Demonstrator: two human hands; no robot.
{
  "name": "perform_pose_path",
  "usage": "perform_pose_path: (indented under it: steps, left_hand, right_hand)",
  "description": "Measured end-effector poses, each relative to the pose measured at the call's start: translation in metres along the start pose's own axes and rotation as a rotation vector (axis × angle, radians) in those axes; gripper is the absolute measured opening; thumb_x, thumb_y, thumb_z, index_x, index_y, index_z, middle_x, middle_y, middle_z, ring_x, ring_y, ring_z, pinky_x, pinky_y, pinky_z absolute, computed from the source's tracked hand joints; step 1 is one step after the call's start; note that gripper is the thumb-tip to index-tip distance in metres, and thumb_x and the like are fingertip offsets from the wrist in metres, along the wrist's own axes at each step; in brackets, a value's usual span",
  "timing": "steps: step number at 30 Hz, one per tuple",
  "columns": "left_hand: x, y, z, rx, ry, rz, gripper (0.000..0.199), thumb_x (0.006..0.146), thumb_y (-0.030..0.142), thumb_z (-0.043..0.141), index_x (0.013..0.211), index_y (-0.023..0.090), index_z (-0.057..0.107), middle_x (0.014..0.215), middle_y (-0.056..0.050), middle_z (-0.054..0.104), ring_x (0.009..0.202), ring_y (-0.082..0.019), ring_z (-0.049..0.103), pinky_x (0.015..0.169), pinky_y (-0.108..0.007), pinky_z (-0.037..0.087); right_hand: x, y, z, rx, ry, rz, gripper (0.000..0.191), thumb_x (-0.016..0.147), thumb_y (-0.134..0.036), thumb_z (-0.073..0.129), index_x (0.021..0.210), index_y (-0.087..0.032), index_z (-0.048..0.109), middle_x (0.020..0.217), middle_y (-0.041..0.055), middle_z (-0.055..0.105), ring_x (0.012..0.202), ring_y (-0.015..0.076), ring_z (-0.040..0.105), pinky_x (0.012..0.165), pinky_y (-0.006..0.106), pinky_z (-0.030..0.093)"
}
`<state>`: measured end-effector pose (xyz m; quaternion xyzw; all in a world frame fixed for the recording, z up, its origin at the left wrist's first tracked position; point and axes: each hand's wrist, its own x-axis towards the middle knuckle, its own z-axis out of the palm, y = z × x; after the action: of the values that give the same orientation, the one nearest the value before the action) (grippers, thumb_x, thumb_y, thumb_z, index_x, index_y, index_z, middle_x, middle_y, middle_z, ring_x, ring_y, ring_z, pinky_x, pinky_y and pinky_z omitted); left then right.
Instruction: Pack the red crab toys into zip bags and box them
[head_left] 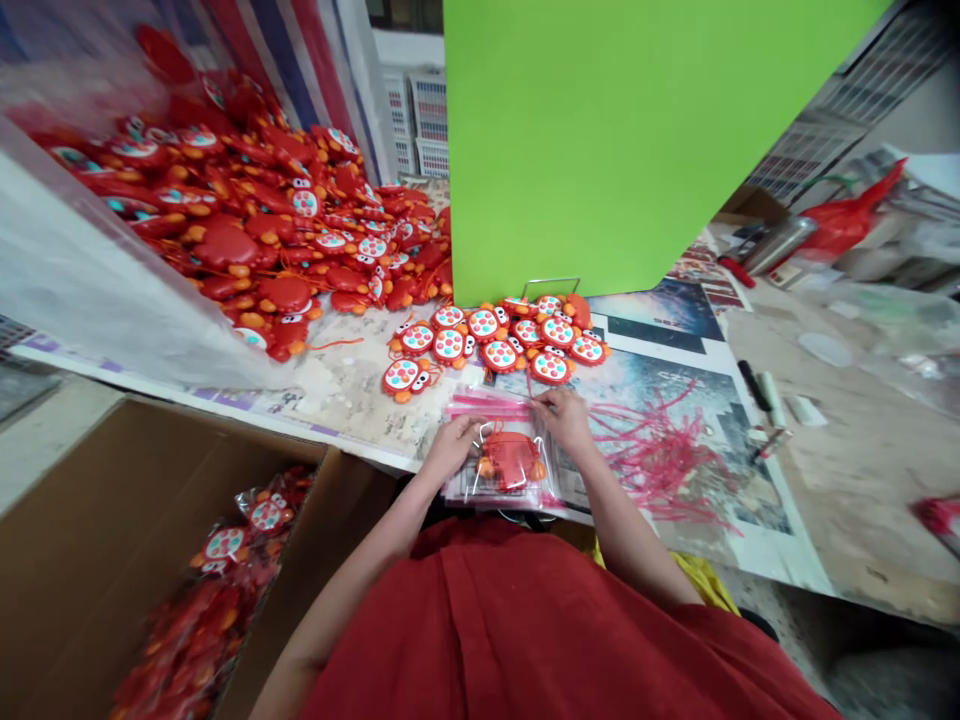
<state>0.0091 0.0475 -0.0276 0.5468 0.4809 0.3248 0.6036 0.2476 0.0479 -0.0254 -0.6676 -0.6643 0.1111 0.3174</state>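
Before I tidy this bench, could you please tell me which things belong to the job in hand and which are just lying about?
Job, it seems:
- bagged toy
- clear bags
- loose toys
- cardboard box

Lying about, probably:
- red plastic bag
- metal cylinder
- pale disc

White crates point(431, 105) stand beyond a green board point(570, 140); on the right lie a red bag point(844, 225) and a white disc point(825, 348).

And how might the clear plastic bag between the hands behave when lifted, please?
The clear plastic bag looks thin and glossy: probably floppy and slippery. The bulky red-and-orange toy inside likely keeps its middle stiffer and heavier.
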Motion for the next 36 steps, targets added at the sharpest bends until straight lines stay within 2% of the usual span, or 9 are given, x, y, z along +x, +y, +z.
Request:
perform_pose_path:
  steps: [5,10,14,16,18,22,26,31,36]
  left_hand:
    - [-0.003,0.003,0.001,-0.021,-0.005,-0.005,0.025,0.084,0.031,0.053,0.102,0.018,0.064,0.095,-0.005,0.071,0.07,-0.013,0.065,0.055,-0.021,0.051]
    - [-0.002,0.002,-0.001,-0.039,-0.026,-0.001,0.027,0.084,0.033,0.054,0.103,0.017,0.064,0.097,-0.004,0.07,0.07,-0.013,0.065,0.055,-0.021,0.051]
    - [0.001,0.002,-0.002,-0.092,-0.033,-0.048,0.03,0.083,0.033,0.057,0.106,0.016,0.065,0.097,-0.006,0.072,0.067,-0.013,0.065,0.057,-0.023,0.053]
    - [0.001,0.003,-0.002,-0.101,-0.028,-0.055,0.031,0.082,0.033,0.059,0.108,0.017,0.066,0.096,-0.006,0.072,0.065,-0.013,0.064,0.057,-0.023,0.052]
    - [0.001,0.004,-0.003,-0.108,-0.025,-0.048,0.031,0.081,0.034,0.061,0.107,0.018,0.067,0.096,-0.005,0.072,0.065,-0.013,0.064,0.056,-0.022,0.05]
    - [0.0,0.002,-0.005,-0.117,-0.029,0.003,0.032,0.081,0.035,0.061,0.106,0.017,0.069,0.093,-0.005,0.072,0.07,-0.014,0.065,0.06,-0.023,0.051]
    - [-0.001,-0.005,-0.008,-0.119,-0.023,0.053,0.034,0.082,0.036,0.061,0.11,0.017,0.068,0.095,-0.006,0.073,0.077,-0.017,0.066,0.068,-0.026,0.052]
    - [0.001,-0.01,-0.008,-0.201,0.005,-0.031,0.04,0.08,0.034,0.064,0.116,0.017,0.065,0.097,-0.007,0.073,0.077,-0.017,0.067,0.066,-0.026,0.052]
    - [0.0,-0.002,-0.009,-0.363,-0.092,-0.111,0.048,0.076,0.038,0.069,0.119,0.017,0.062,0.1,-0.008,0.072,0.078,-0.015,0.067,0.065,-0.023,0.051]
  right_hand:
    - [0.0,0.012,-0.01,-0.223,0.067,0.105,0.024,0.088,-0.032,0.051,0.082,-0.018,0.07,0.089,0.0098,0.067,0.087,0.0247,0.051,0.081,0.037,0.032]
    - [-0.021,0.059,-0.047,-0.55,0.095,0.289,0.026,0.087,-0.025,0.048,0.09,-0.018,0.073,0.092,0.0138,0.067,0.093,0.029,0.049,0.088,0.047,0.028]
    - [-0.04,0.08,-0.07,-0.64,0.221,0.321,0.044,0.078,-0.012,0.047,0.117,-0.016,0.065,0.125,0.0204,0.056,0.109,0.0353,0.045,0.091,0.053,0.029]
    - [-0.041,0.073,-0.071,-0.563,0.333,0.299,0.051,0.076,-0.013,0.049,0.126,-0.014,0.059,0.132,0.022,0.049,0.112,0.0364,0.045,0.091,0.052,0.033]
    - [-0.036,0.056,-0.063,-0.409,0.323,0.218,0.044,0.078,-0.018,0.05,0.119,-0.013,0.063,0.119,0.0203,0.057,0.107,0.0335,0.05,0.09,0.049,0.037]
    - [-0.024,0.008,-0.025,-0.044,-0.01,0.028,0.028,0.087,-0.036,0.05,0.084,-0.018,0.071,0.081,0.0104,0.066,0.083,0.0248,0.058,0.08,0.038,0.043]
    - [-0.02,-0.025,0.005,0.265,-0.188,0.096,0.026,0.085,-0.04,0.052,0.079,-0.019,0.066,0.074,0.0048,0.067,0.068,0.0192,0.058,0.066,0.031,0.044]
    - [-0.02,-0.02,0.005,0.534,-0.241,0.223,0.02,0.076,-0.036,0.057,0.084,-0.018,0.064,0.07,0.0007,0.066,0.061,0.0153,0.056,0.06,0.028,0.043]
    - [-0.027,-0.007,-0.009,0.784,-0.229,0.355,0.027,0.069,-0.039,0.065,0.087,-0.019,0.066,0.069,0.0011,0.067,0.061,0.0156,0.059,0.064,0.03,0.046]
